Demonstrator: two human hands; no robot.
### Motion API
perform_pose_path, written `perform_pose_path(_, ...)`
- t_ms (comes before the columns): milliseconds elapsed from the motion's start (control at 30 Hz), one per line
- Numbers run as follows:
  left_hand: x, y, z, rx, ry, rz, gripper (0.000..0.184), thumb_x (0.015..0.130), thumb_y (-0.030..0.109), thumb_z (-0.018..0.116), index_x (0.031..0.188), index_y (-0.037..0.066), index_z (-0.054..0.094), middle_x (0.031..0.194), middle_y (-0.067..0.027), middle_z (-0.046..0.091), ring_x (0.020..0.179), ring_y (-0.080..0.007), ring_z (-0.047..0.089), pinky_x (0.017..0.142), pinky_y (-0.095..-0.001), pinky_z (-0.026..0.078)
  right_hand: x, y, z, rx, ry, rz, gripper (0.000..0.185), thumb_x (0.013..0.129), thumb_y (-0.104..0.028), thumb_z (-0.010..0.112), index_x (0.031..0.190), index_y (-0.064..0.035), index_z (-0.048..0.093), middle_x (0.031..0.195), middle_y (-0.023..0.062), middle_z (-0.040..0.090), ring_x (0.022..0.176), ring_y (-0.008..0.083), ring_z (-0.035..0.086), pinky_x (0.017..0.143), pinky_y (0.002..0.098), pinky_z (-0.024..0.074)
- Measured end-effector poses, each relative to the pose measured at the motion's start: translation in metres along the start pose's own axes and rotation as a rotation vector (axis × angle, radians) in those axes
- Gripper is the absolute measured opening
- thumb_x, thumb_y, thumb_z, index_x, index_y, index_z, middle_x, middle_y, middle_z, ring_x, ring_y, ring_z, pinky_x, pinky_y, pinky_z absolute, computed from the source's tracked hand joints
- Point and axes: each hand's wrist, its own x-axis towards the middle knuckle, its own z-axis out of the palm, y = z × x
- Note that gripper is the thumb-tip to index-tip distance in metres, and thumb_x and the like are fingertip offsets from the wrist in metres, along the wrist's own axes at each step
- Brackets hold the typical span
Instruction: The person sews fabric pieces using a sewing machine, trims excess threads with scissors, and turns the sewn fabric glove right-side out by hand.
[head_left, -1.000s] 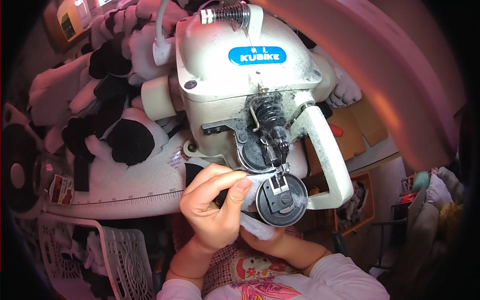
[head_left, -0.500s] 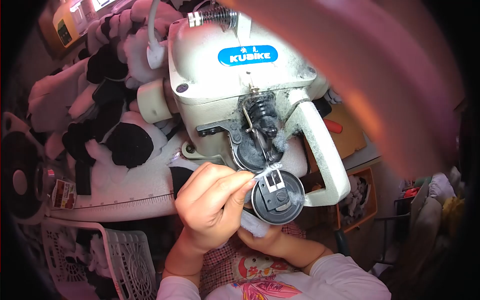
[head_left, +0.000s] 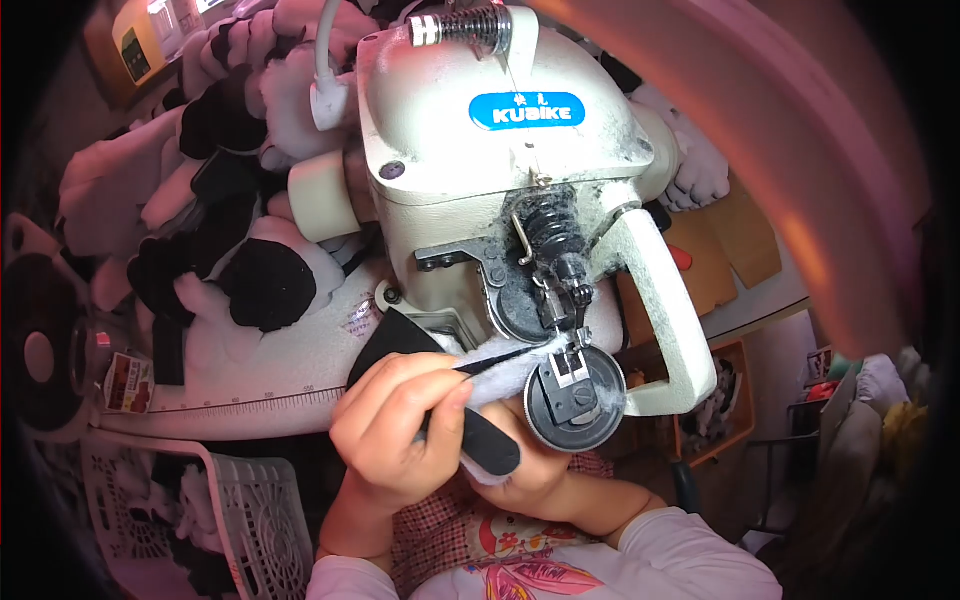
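A black-and-white plush fabric piece (head_left: 492, 383) runs from my hands up to the stitching point of a white fur sewing machine (head_left: 430, 160). My left hand (head_left: 400, 425) is closed on the near edges of the fabric, thumb pressed against the fingers. Under it, my right hand (head_left: 530, 455) lies beside the machine's round feed disc (head_left: 575, 400), with a rounded black flap of the fabric over it. Most of its fingers are hidden behind the fabric, which it appears to grip. The fabric's far tip sits at the needle area (head_left: 560, 335).
Black and white plush pieces (head_left: 265, 285) are heaped on the left. A white plastic basket (head_left: 250, 510) stands below them, near a ruler strip (head_left: 250, 400). The machine's curved arm guard (head_left: 675, 310) rises at right, with an orange bin (head_left: 735, 400) beyond.
The left hand has drawn back slightly from the disc. More fabric now shows between hands and needle, including black parts. The machine sits farther right in view.
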Motion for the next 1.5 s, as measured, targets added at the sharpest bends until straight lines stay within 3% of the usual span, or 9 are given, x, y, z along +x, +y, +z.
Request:
perform_pose_path(467,0.019,-0.009,-0.004,0.144,-0.111,0.347,0.024,0.062,-0.001,0.073,0.086,-0.004,0.067,0.085,-0.0135,0.064,0.072,-0.026,0.064,0.062,-0.0341,0.055,-0.01,-0.002,0.005,-0.058,-0.016,0.116,0.055,0.075,-0.022,0.076,0.122,0.0022,0.06,0.11,0.0187,0.064,0.101,0.0366,0.062,0.092,0.0486,0.0457)
perform_pose_path(767,0.021,-0.003,0.008,-0.025,-0.104,0.219,0.016,0.071,-0.005,0.073,0.084,-0.002,0.064,0.079,-0.013,0.065,0.069,-0.0276,0.062,0.066,-0.0357,0.051,-0.012,0.001,-0.009,0.183,0.07,0.288,0.042,0.074,-0.022,0.075,0.111,-0.006,0.066,0.111,0.0138,0.065,0.103,0.035,0.061,0.094,0.0481,0.0437)
perform_pose_path(867,0.007,0.009,-0.012,0.225,-0.072,0.258,0.051,0.077,0.046,0.076,0.102,0.005,0.057,0.103,-0.007,0.057,0.094,-0.0274,0.054,0.082,-0.0441,0.047,-0.036,0.009,-0.019,-0.009,0.084,0.219,0.04,0.073,-0.02,0.075,0.108,-0.0041,0.066,0.118,0.0187,0.06,0.112,0.0399,0.055,0.096,0.0518,0.0396)
perform_pose_path(900,0.0,0.003,-0.011,0.267,-0.03,0.405,0.043,0.084,0.05,0.067,0.109,0.016,0.06,0.113,0.0004,0.054,0.103,-0.0182,0.047,0.085,-0.0398,0.045,-0.043,0.009,-0.02,-0.107,0.134,0.222,0.042,0.075,-0.017,0.073,0.11,0.0006,0.061,0.121,0.024,0.053,0.114,0.0418,0.049,0.096,0.052,0.0376)
perform_pose_path(1067,-0.006,-0.012,-0.009,0.362,-0.166,0.482,0.022,0.075,0.014,0.067,0.096,0.01,0.063,0.092,-0.0044,0.064,0.082,-0.0217,0.059,0.076,-0.0355,0.044,-0.05,0.003,-0.041,-0.029,0.458,0.11,0.038,0.079,-0.011,0.064,0.113,-0.0005,0.049,0.104,0.0146,0.045,0.096,0.0279,0.046,0.086,0.0396,0.0412)
perform_pose_path(1200,-0.028,-0.001,0.017,-0.419,0.138,-0.277,0.01,0.08,0.004,0.06,0.088,-0.001,0.055,0.088,-0.0163,0.062,0.073,-0.022,0.06,0.07,-0.0327,0.049,-0.019,-0.022,-0.077,-0.271,0.378,-0.112,0.024,0.08,-0.015,0.067,0.101,-0.0076,0.059,0.096,0.006,0.05,0.086,0.023,0.048,0.076,0.0331,0.0441)
perform_pose_path(1267,-0.035,-0.002,0.022,-0.619,0.181,-0.39,0.009,0.082,0.004,0.057,0.089,-0.002,0.054,0.091,-0.0171,0.061,0.079,-0.0192,0.058,0.074,-0.0316,0.048,0.006,-0.044,-0.084,-0.403,0.246,-0.16,0.017,0.08,-0.016,0.07,0.096,-0.0096,0.068,0.092,0.002,0.057,0.086,0.0218,0.051,0.078,0.0321,0.0452)
perform_pose_path(1367,-0.036,0.01,0.02,-0.68,0.192,-0.4,0.01,0.084,0.005,0.056,0.09,-0.003,0.055,0.094,-0.017,0.06,0.083,-0.0202,0.057,0.077,-0.0316,0.046,0.035,-0.055,-0.078,-0.484,0.048,-0.225,0.027,0.073,-0.017,0.073,0.098,-0.0071,0.071,0.101,0.0049,0.062,0.098,0.0259,0.053,0.084,0.0358,0.0437)
perform_pose_path(1500,-0.034,0.004,0.005,-0.413,0.103,-0.117,0.017,0.079,0.008,0.058,0.092,-0.003,0.059,0.095,-0.0159,0.059,0.081,-0.026,0.056,0.077,-0.0353,0.046,0.058,-0.058,-0.068,-0.521,-0.126,-0.187,0.025,0.071,-0.02,0.075,0.093,-0.0093,0.07,0.099,0.0029,0.062,0.111,0.0298,0.053,0.09,0.0409,0.0386)
